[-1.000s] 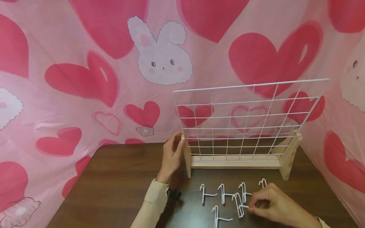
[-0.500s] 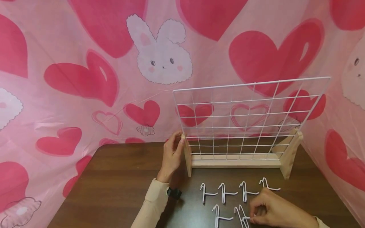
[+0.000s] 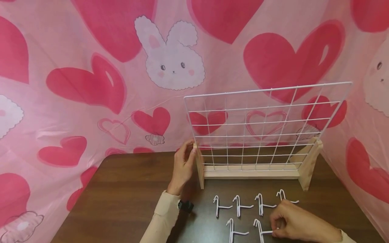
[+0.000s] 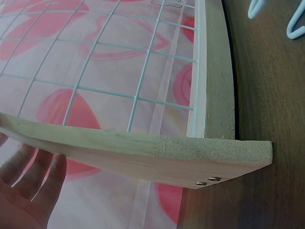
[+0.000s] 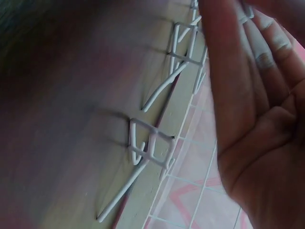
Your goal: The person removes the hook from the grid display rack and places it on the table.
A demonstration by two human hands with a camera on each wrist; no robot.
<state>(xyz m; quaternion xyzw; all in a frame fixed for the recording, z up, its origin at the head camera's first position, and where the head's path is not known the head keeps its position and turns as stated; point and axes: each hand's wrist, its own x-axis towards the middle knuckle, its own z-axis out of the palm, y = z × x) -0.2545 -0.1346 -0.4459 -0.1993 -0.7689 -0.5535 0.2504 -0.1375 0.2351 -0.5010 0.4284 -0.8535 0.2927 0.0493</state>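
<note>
Setting a wire hook into the row of 6.
My right hand [image 3: 296, 223] pinched the hook [image 3: 262, 231]; my left hand [image 3: 183, 165], fingers relaxed, steadied the grid stand [image 3: 199, 170]; alignment mattered.

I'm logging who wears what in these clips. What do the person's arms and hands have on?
Both hands, left hand and right hand, are bare, with no gloves or visible rings. Each arm wears a long cream sleeve. A small black device sits at the left wrist.

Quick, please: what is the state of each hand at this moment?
Left hand: open, fingers resting on the wooden stand of the wire grid.
Right hand: pinching a white wire hook on the table.
</note>
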